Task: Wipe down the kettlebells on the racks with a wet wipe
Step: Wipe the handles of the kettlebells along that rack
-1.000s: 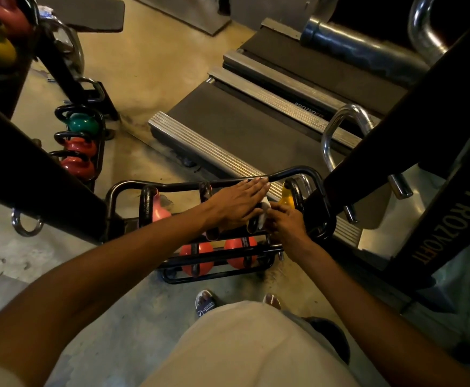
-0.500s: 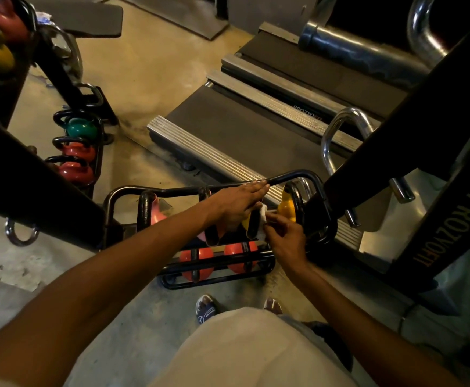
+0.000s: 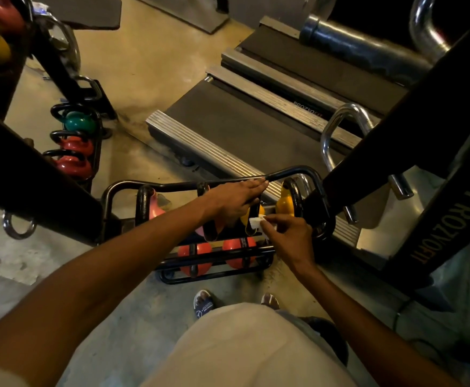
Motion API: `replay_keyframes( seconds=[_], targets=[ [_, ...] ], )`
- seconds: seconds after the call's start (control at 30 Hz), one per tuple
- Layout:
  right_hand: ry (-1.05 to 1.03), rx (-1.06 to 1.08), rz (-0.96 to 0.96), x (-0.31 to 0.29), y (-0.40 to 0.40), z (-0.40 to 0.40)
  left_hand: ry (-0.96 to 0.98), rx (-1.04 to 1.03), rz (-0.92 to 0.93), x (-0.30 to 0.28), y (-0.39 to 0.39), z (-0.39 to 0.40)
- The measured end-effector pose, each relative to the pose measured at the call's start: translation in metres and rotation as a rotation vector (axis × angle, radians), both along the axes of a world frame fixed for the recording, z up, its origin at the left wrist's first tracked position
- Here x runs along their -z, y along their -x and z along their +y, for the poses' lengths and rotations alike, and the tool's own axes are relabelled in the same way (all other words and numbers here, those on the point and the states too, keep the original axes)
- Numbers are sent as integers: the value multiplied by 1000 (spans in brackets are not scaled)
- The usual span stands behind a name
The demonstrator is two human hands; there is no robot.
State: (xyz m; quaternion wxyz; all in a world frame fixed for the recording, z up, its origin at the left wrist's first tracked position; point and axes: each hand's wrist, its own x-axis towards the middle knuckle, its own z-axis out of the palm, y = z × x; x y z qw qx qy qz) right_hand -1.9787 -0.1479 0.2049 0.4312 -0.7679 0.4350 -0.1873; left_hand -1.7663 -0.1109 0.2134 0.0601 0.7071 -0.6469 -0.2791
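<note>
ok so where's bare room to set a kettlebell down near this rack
Bare concrete floor lies left of the feet, in front of the low rack. More open floor sits between the far rack and the treadmill deck. Crowded: the top tier, under the left hand and right hand.

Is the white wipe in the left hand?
No, the right hand pinches the white wipe beside a yellow kettlebell, while the left hand lies flat on the rack's top bar.
</note>
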Motion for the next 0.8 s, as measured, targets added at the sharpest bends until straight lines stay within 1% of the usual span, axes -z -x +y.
replay_keyframes(
  seconds=[0.1, 0.17, 0.23, 0.3, 0.37, 0.43, 0.5, 0.57, 0.63, 0.7, 0.8],
  targets=[
    [72, 32, -30, -2, -6, 11, -2, 10, -11, -1, 0, 0],
    [157, -4, -84, -3, -7, 16, -3, 9, -17, -1, -1, 1],
    [341, -62, -122, -3, -5, 13, -14, 16, -19, -1, -1, 1],
    [569, -141, -89, 1, 0, 7, -19, 20, -15, -2, -1, 1],
    [784, -328, -66, 10, 5, 2, -13, 28, -23, -2, 0, 1],
    [957, -614, -41, 25, 8, -4, -21, 45, -53, -1, 0, 0],
    [1087, -870, 68, 39, 11, -14, -26, 51, -76, -1, 0, 0],
    [1131, -1044, 189, 44, 18, -24, -18, 50, -71, -1, 0, -1],
    [1143, -1132, 249, 43, 26, -31, -11, 55, -63, -2, 0, -1],
    [1152, -1150, 282, 37, 29, -34, -9, 55, -56, -4, 1, 0],
    [1130, -1119, 325, 36, 28, -30, 3, 52, -62, -7, 1, 2]
  ],
)
